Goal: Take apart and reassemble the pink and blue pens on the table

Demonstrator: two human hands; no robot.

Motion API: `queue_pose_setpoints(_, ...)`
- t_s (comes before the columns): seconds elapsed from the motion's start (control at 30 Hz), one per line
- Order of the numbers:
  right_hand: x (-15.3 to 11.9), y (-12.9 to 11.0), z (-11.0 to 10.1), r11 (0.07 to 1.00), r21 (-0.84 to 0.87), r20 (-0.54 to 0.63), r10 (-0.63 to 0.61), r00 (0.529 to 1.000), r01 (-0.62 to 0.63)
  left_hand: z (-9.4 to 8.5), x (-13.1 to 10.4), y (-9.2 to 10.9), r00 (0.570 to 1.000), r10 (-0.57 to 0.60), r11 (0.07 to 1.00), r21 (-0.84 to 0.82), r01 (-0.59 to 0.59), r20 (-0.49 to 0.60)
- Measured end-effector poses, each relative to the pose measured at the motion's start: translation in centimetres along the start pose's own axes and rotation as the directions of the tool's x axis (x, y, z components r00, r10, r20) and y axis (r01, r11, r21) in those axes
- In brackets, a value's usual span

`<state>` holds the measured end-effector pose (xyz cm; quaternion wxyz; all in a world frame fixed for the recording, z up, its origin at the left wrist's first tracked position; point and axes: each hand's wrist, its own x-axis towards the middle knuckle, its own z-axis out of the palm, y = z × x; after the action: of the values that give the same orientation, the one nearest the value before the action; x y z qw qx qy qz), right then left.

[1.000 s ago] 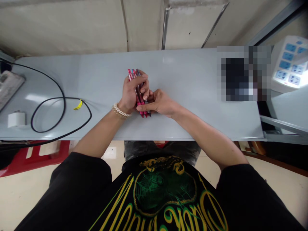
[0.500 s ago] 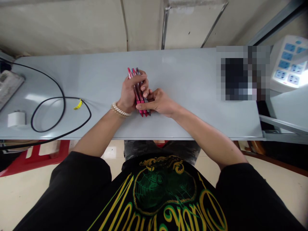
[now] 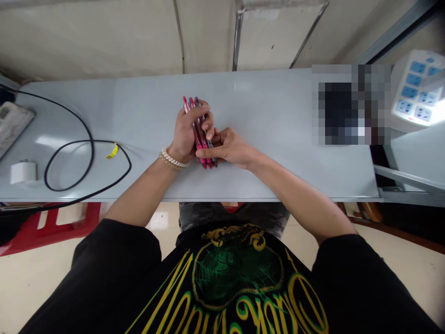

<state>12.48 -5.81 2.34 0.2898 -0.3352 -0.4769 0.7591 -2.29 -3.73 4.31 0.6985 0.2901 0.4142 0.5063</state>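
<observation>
Left hand (image 3: 185, 132), right hand (image 3: 232, 147) and the bundle of pens (image 3: 199, 135) shift only a touch since the earlier frame, much as the whole view does. The bundle slants over the middle of the counter (image 3: 285, 139), near its front edge; whether its lower ends touch the surface, I cannot tell. The left fingers are wrapped around the barrels, and the right thumb is clamped over the pink grips (image 3: 202, 161), with the other right fingers mostly hidden behind.

The largest risk is the whole bundle fanning out, which would come from both holds loosening together on those smooth-looking barrels. A smaller one is a single pen sliding endways under uneven pressure; the grey pen (image 3: 214, 162) on the outer side looks most exposed.

Around them, a white socket block (image 3: 412, 90) stands past the right end, and a black cable (image 3: 92, 137) loops at left, a possible obstacle to a rolling pen, though well apart. Just beside it sits a white adapter (image 3: 22, 173); at its loop, a yellow tag (image 3: 114, 150).
</observation>
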Motion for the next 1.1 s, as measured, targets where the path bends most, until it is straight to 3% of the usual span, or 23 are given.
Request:
queue_pose_setpoints(0.2, -0.2, -0.3, 0.0, 1.0, 0.016, 0.021, 0.019, 1.0, -0.019, -0.2, 0.1, -0.7, 0.999, 0.002, 0.998, -0.056, 0.0, 0.037)
queue_pose_setpoints(0.4, -0.3, -0.3, 0.0, 0.999, 0.006, 0.043, 0.035, 0.998, -0.035, 0.7, -0.7, -0.8, 0.981, 0.17, 0.985, -0.018, -0.169, 0.097)
queue_pose_setpoints(0.53, -0.3, -0.3, 0.0, 0.999, 0.002, 0.036, 0.032, 0.999, -0.032, 1.1, -1.0, -0.8, 0.97, 0.218, 0.976, -0.03, -0.216, 0.111)
queue_pose_setpoints(0.83, -0.3, -0.1, 0.2, 0.999, 0.033, -0.002, 0.019, 1.0, -0.018, 0.7, -0.8, -0.9, 0.963, 0.248, 0.967, 0.04, -0.253, 0.109)
queue_pose_setpoints(1.1, -0.6, -0.2, -0.2, 0.989, 0.1, 0.168, 0.089, 0.982, -0.107, 0.1, -0.7, -0.6, 0.98, 0.168, 0.95, 0.249, -0.191, 0.109)
